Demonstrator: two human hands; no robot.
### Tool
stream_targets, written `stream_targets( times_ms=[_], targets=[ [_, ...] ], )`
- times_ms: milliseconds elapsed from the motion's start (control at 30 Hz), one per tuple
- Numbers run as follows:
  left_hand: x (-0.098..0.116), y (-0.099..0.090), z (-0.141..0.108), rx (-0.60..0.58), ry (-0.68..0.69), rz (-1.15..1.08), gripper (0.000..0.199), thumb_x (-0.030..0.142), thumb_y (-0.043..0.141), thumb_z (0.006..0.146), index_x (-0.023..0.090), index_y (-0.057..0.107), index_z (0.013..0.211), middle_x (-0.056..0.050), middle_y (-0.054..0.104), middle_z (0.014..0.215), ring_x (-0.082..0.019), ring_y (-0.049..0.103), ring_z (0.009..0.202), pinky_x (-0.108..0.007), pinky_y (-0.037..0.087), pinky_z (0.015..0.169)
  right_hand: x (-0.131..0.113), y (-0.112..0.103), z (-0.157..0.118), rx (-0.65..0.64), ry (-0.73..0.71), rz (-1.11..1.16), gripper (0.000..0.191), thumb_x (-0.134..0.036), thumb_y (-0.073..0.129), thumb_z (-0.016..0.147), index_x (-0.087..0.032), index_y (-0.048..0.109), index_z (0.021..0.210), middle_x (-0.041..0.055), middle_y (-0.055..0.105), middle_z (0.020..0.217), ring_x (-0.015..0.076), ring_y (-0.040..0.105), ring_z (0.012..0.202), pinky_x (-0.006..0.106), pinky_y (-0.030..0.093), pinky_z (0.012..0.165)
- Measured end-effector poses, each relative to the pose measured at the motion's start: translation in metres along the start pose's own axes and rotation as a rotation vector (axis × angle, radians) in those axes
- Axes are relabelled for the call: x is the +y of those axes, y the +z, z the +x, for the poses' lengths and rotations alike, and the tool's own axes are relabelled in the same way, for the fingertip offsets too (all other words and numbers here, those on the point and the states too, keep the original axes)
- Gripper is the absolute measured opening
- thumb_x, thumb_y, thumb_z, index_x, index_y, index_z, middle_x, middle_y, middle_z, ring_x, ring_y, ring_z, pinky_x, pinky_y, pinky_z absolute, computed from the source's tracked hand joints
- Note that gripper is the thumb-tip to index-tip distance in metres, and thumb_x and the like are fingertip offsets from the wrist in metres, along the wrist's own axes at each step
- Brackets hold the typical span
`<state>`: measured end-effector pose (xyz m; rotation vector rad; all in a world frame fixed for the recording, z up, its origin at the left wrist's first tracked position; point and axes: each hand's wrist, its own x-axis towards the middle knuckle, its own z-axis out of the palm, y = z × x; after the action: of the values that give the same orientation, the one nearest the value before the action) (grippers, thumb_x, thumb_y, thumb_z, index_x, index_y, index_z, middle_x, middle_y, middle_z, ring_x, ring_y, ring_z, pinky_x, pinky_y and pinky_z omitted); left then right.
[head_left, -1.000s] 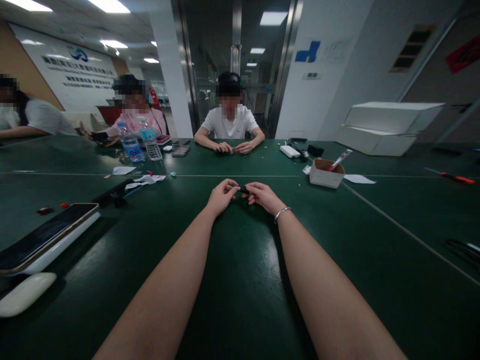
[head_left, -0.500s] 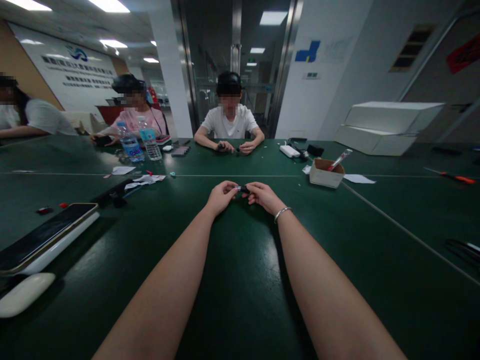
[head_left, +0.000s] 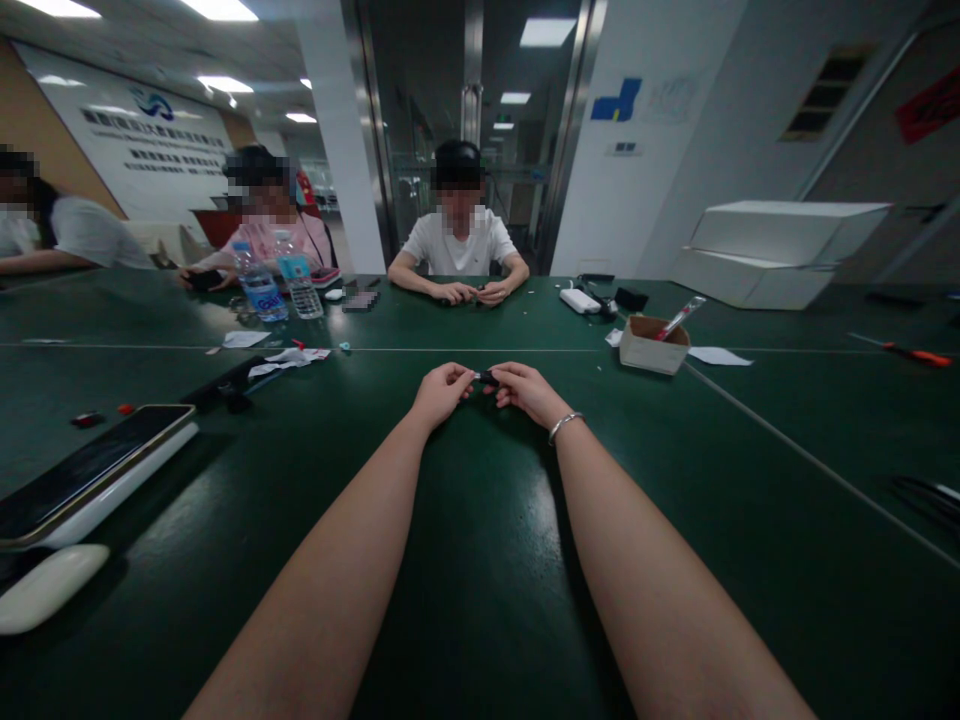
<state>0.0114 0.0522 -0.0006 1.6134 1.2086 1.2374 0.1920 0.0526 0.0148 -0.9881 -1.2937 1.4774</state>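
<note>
1. A small black-and-silver piece [head_left: 487,378] is being held between the two hands, low over the green table [head_left: 480,570]; whether the tabletop is being touched by it cannot be told.
2. Its silver end is being pinched by the thumb and fingers of the left hand [head_left: 441,392]. Its black end is being clamped in the same way by the right hand [head_left: 529,392], behind which a bracelet [head_left: 564,428] is being worn.
3. By its look, the piece is being judged light and stiff, perhaps slippery along the silver part; how fragile it is cannot be told. Being so small, it is best being gripped with the fingertips, one hand at each end.
4. Both ends are being covered by the fingers, so the full shape is being hidden.
5. Beyond the right hand and to its right, a slim item with red on it [head_left: 681,318] is being held by a small carton [head_left: 654,354]; farther right, an orange-handled screwdriver [head_left: 926,356] is being seen.
6. Beyond the left hand and to its left, the table is being littered by paper scraps [head_left: 289,362]. Nearer the body, left of that hand, a phone [head_left: 97,465] is being supported by a white block [head_left: 131,485].
7. Straight beyond both hands, something small is being handled by a co-worker [head_left: 459,245].
</note>
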Motion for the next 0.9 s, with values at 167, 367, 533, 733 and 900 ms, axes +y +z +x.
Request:
stream_targets(
  times_ms=[167,367,533,733,900],
  targets=[
    [0.001,0.0001,-0.0003,0.001,-0.02,-0.014,0.024,0.039,0.06,0.082,0.015,0.063,0.083,-0.002,0.063,0.068,-0.011,0.056,0.059,-0.023,0.041,0.055,-0.0004,0.0002,-0.0009,-0.006,-0.003,-0.007,0.005,-0.017,0.063,0.088,-0.013,0.062,0.092,0.0042,0.07,0.067,0.0062,0.057,0.044,0.017,0.053,0.047],
    [0.0044,0.0001,0.0004,0.024,-0.052,0.0,0.025,0.039,0.059,0.083,0.015,0.062,0.077,-0.002,0.063,0.065,-0.011,0.055,0.057,-0.024,0.041,0.054,-0.0009,0.0007,-0.0016,-0.007,-0.012,-0.01,0.005,-0.015,0.061,0.088,-0.013,0.063,0.092,0.0044,0.07,0.068,0.0063,0.057,0.044,0.017,0.054,0.048],
    [0.0039,0.0006,0.0032,0.043,-0.084,0.045,0.03,0.043,0.058,0.084,0.015,0.061,0.073,-0.001,0.061,0.062,-0.01,0.052,0.052,-0.024,0.04,0.052,-0.0001,0.0007,-0.0007,0.0,-0.025,-0.014,0.01,-0.012,0.061,0.086,-0.014,0.065,0.095,0.0033,0.07,0.072,0.0054,0.056,0.045,0.017,0.054,0.046],
    [0.0031,-0.0011,0.0043,0.097,-0.121,0.058,0.033,0.044,0.053,0.087,0.016,0.06,0.073,-0.001,0.059,0.06,-0.01,0.05,0.049,-0.023,0.041,0.051,0.0024,-0.001,-0.0002,0.031,-0.061,0.028,0.013,-0.009,0.062,0.082,-0.016,0.064,0.093,0.0014,0.067,0.076,0.0055,0.056,0.046,0.018,0.054,0.045],
    [0.0083,-0.0033,0.0014,0.127,-0.152,0.001,0.034,0.044,0.05,0.09,0.015,0.061,0.076,-0.001,0.057,0.061,-0.009,0.049,0.049,-0.022,0.042,0.05,0.003,-0.0026,-0.002,0.051,-0.091,0.079,0.016,-0.01,0.062,0.082,-0.017,0.063,0.097,0.0018,0.067,0.081,0.0062,0.058,0.048,0.02,0.055,0.047]
  ],
)
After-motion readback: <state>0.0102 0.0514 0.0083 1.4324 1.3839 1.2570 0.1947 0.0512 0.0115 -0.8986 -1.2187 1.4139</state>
